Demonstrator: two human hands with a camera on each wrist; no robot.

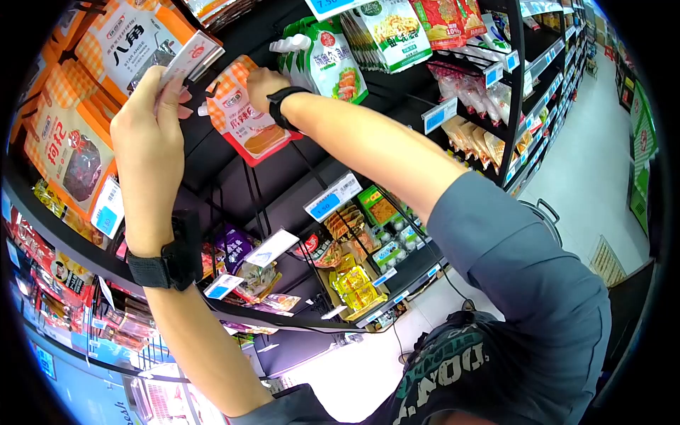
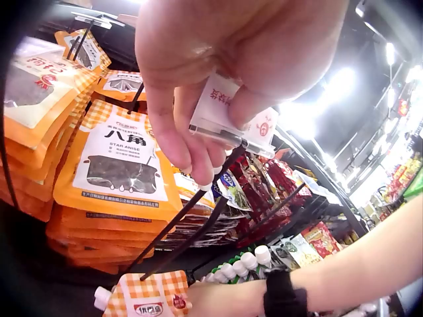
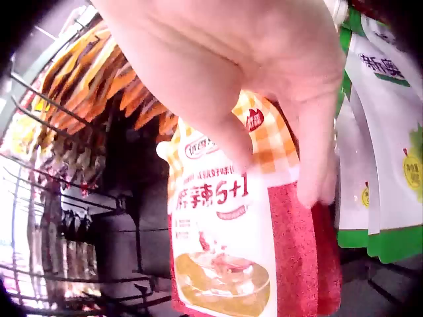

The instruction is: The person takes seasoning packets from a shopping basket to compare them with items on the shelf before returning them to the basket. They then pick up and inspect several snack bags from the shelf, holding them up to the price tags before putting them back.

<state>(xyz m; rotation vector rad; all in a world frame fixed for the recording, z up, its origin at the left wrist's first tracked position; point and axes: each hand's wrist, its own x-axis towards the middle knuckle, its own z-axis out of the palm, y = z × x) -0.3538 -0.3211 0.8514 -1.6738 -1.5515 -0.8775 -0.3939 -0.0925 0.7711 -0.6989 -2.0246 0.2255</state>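
My left hand [image 1: 150,145] pinches a price tag holder [image 1: 193,58] with a white card between thumb and fingers. In the left wrist view, that holder sits at the front end of a black display hook [image 2: 173,221]. My right hand [image 1: 262,86] grips the upper part of a spouted seasoning pouch [image 1: 244,120], orange-checked on top with a red border below. In the right wrist view the thumb lies across the pouch front and the fingers go round its side. Hanging star anise bags [image 1: 127,46] are beside the left hand; green-and-white spouted pouches [image 1: 331,64] hang right of the right hand.
Goji bags [image 1: 74,152] hang at the left above a blue price tag [image 1: 108,209]. Bare black hooks [image 1: 255,191] stick out below the pouch. Lower shelves hold small packets, including a box of yellow packets [image 1: 354,283]. A shop aisle [image 1: 581,156] runs along the right.
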